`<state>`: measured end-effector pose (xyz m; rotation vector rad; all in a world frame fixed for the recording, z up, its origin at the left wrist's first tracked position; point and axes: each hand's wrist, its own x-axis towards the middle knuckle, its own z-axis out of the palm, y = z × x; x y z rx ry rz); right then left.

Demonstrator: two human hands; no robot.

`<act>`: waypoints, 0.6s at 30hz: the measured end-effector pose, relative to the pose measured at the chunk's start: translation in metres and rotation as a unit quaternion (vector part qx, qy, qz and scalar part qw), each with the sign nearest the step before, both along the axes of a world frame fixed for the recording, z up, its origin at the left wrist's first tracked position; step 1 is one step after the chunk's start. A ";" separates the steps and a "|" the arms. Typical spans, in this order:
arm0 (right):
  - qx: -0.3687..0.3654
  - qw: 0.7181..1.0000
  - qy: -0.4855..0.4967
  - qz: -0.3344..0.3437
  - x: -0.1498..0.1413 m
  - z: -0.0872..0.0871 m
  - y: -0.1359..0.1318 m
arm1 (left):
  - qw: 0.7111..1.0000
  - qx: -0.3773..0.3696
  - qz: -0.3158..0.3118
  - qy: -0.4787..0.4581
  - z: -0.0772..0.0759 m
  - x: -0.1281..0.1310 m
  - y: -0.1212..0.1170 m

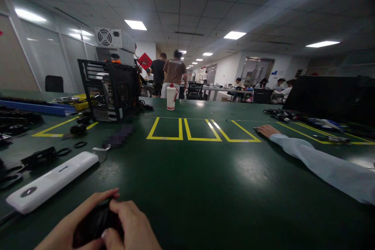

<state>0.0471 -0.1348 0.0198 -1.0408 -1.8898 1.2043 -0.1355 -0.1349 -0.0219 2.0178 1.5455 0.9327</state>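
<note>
At the bottom of the head view, my left hand (70,220) and my right hand (131,222) close round a small black rounded object (96,218). It looks like a coiled black cable, but the fingers and shade hide most of it. My left fingers wrap its far and near sides. The right thumb and fingers press on its right side. Both hands are held low, above the near edge of the green table (199,195). To their left lies a white power strip (55,179).
A black computer case (117,93) with power supplies (109,39) on top stands back left. Yellow tape frames (202,139) mark the table, with a white cup (171,98) behind. Another person's hand (266,130) rests at right, near a dark monitor (325,95). Cables and parts lie left.
</note>
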 end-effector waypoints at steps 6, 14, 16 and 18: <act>-0.066 0.993 0.087 -0.037 0.036 -0.005 0.050 | 0.993 -0.081 -0.069 -0.048 0.037 0.055 0.040; -0.112 0.982 0.084 -0.130 0.111 -0.004 0.151 | 0.969 -0.052 -0.236 -0.056 0.041 0.124 0.162; -0.129 0.979 0.100 -0.119 0.129 -0.007 0.178 | 0.968 -0.042 -0.242 -0.056 0.040 0.144 0.190; -0.116 0.979 0.118 -0.116 0.144 -0.009 0.201 | 0.970 -0.027 -0.234 -0.058 0.040 0.161 0.212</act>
